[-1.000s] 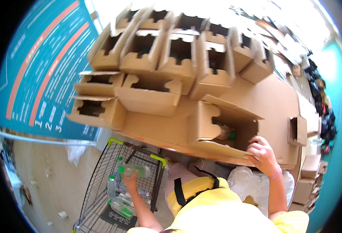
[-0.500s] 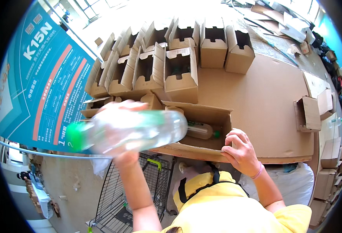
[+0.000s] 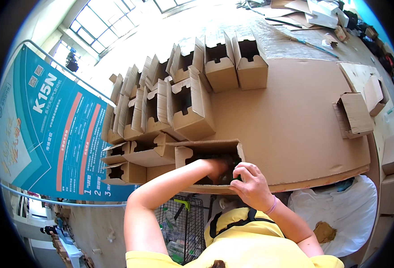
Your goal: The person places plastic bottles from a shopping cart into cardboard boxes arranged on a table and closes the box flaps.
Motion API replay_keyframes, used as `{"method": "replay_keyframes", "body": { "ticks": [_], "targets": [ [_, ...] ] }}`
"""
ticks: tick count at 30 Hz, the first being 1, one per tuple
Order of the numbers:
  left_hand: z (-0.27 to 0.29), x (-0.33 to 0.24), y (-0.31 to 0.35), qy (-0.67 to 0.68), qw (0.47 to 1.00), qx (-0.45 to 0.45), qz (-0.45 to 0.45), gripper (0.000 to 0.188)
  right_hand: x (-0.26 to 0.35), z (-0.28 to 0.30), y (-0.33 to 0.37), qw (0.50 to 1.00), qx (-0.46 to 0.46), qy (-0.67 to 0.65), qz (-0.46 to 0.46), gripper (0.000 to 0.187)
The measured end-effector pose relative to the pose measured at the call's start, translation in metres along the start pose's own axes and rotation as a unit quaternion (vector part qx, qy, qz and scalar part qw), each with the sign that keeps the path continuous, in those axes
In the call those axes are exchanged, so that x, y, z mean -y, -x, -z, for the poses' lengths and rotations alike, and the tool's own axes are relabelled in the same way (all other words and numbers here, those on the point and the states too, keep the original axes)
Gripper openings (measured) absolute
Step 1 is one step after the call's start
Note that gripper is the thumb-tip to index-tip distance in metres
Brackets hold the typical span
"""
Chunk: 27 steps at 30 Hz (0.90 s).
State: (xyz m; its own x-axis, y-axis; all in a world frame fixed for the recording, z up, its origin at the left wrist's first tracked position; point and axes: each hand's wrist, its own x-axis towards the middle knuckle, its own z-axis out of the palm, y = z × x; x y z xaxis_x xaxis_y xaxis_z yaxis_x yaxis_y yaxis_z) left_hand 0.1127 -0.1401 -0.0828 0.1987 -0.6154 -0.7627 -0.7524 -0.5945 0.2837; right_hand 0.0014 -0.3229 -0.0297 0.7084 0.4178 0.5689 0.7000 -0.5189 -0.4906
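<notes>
**A:** At the near edge of the cardboard table (image 3: 295,134), right in front of me, there is one open box (image 3: 206,149). It lies on its side with its mouth turned toward me. That is the box I am working at.

**B:** Where are your hands from that box?

**A:** My left hand (image 3: 217,167) is inside the mouth of the box. My right hand (image 3: 250,185) is at the right side of the mouth, just at the lip. So the left hand is deeper in and nearer to what sits inside.

**B:** What is inside?

**A:** It is dark in there. I see something dark with a bit of green, but I cannot tell what it is. The box runs long from left to right along the table edge.

**B:** Are your hands open or closed?

**A:** The right hand is half open. Its fingers are curled and rest at the edge of the box, and I do not see it gripping anything. The left hand is mostly hidden in the box, so I cannot tell how far open it is or if it has hold of something.

**B:** What else is near the box?

**A:** Behind the box and to its left stand many more empty boxes (image 3: 192,107) in rows. Below the box, under the table edge, is a wire cart (image 3: 181,223).
</notes>
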Motion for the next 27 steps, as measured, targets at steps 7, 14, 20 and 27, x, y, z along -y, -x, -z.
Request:
{"method": "replay_keyframes", "body": {
  "ticks": [7, 14, 20, 27],
  "targets": [
    [0.003, -0.011, 0.056, 0.155, 0.975, -0.158, 0.029, 0.048, 0.005, -0.005, 0.002, 0.999, -0.017, -0.041, -0.01, 0.027],
    [-0.052, -0.051, 0.154, 0.293, 0.743, -0.59, 0.119, 0.04, -0.003, -0.024, 0.023, 0.963, -0.062, -0.19, -0.179, 0.053],
    [-0.109, -0.03, 0.134, 0.306, 0.653, -0.653, 0.231, 0.041, -0.007, -0.047, 0.006, 0.972, -0.09, -0.081, -0.202, 0.063],
    [-0.022, -0.006, 0.164, 0.045, 0.663, -0.734, 0.14, 0.058, -0.018, -0.066, 0.009, 0.931, -0.139, -0.154, -0.299, 0.07]
  ]
}}
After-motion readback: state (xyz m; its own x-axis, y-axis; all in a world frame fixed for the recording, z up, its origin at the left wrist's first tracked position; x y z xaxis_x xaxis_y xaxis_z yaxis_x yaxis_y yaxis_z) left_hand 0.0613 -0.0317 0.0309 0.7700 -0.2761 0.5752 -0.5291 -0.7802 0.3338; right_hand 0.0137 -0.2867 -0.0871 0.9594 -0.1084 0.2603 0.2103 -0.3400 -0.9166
